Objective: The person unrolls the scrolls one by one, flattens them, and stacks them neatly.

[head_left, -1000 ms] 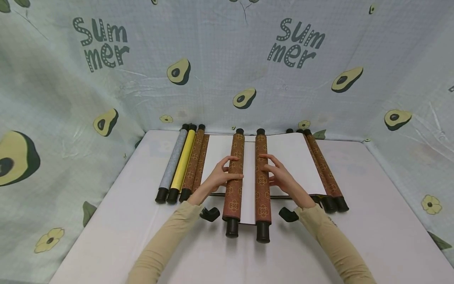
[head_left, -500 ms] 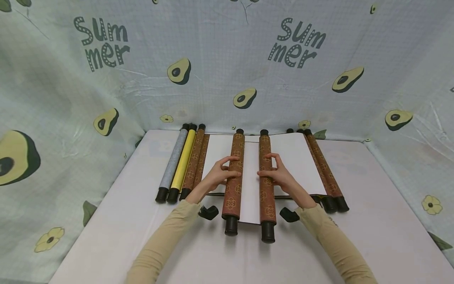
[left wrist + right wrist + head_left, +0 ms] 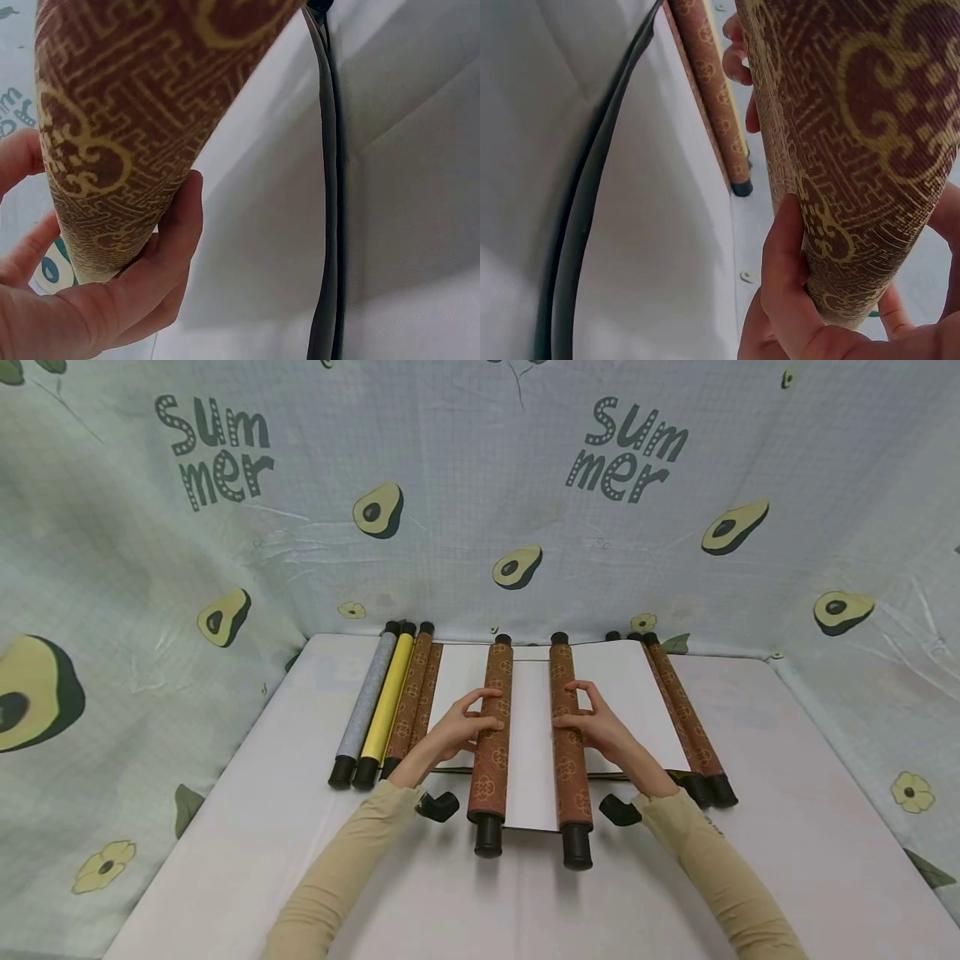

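Note:
A scroll in brown cloth with a gold pattern is partly unrolled in the head view. Its left roll [image 3: 489,768] and right roll [image 3: 572,772] stand apart, with a white strip of paper [image 3: 535,752] between them. My left hand [image 3: 456,728] grips the left roll around its middle, thumb on top. On the other side my right hand [image 3: 606,731] holds the right roll the same way. Both wrist views show fingers curled round the patterned rolls [image 3: 142,127] [image 3: 855,142]. Black knobs cap the roll ends.
Beneath lies another opened scroll with a white sheet [image 3: 622,693], brown rolls [image 3: 690,727] at its right. To the left lie a grey scroll [image 3: 367,702], a yellow one [image 3: 387,702] and brown rolls [image 3: 408,710]. A printed curtain [image 3: 450,460] hangs behind the white table [image 3: 517,910].
The right roll has moved right with my right hand, and the left roll has shifted slightly left. The white strip between them is wider. The thumbs have moved outward over the rolls.

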### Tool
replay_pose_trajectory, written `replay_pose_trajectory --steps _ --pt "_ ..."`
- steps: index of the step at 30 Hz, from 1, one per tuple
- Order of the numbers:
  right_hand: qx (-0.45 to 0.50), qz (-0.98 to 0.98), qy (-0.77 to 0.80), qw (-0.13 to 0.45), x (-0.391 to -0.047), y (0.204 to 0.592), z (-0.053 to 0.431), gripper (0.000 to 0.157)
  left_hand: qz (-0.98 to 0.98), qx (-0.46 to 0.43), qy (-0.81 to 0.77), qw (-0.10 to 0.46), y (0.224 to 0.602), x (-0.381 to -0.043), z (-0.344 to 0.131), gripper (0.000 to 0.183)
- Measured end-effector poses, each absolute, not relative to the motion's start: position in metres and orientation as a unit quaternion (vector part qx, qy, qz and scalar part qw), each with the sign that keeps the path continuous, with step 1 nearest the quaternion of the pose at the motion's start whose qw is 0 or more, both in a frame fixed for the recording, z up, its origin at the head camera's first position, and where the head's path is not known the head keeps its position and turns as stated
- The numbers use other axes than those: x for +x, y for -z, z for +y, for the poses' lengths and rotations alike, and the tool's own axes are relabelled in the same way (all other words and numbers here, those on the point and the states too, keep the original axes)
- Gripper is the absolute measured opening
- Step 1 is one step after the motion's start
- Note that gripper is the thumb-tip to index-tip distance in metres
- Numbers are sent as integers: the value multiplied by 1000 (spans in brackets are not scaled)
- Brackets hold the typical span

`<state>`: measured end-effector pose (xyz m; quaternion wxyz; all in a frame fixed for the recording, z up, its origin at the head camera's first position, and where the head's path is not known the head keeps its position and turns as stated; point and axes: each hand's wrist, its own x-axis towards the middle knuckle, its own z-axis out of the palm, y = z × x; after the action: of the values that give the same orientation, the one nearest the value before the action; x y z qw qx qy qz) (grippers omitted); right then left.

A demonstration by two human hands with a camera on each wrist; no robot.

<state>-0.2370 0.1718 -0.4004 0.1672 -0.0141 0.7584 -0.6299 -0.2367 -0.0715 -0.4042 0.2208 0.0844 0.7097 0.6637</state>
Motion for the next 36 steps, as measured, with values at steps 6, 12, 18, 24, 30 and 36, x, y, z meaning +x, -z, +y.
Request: replay_pose_trajectory --steps 6,12,18,24,30,36 --pt "-20 761 625 175 -235 400 176 64 714 82 -653 238 404 -237 -73 48" --pt "-23 773 611 172 -234 397 180 62 722 75 -647 233 403 -236 -72 43" --pt "-23 763 621 177 -234 394 182 65 728 78 -642 229 401 -236 -69 44" --pt "-35 765 621 169 -234 396 184 63 730 91 -640 222 398 -233 -70 49" --pt "-51 770 618 147 -233 398 186 61 735 96 -638 210 399 -233 -71 50" --pt "-60 767 623 141 -233 398 191 59 737 85 -641 199 403 -237 -73 47"
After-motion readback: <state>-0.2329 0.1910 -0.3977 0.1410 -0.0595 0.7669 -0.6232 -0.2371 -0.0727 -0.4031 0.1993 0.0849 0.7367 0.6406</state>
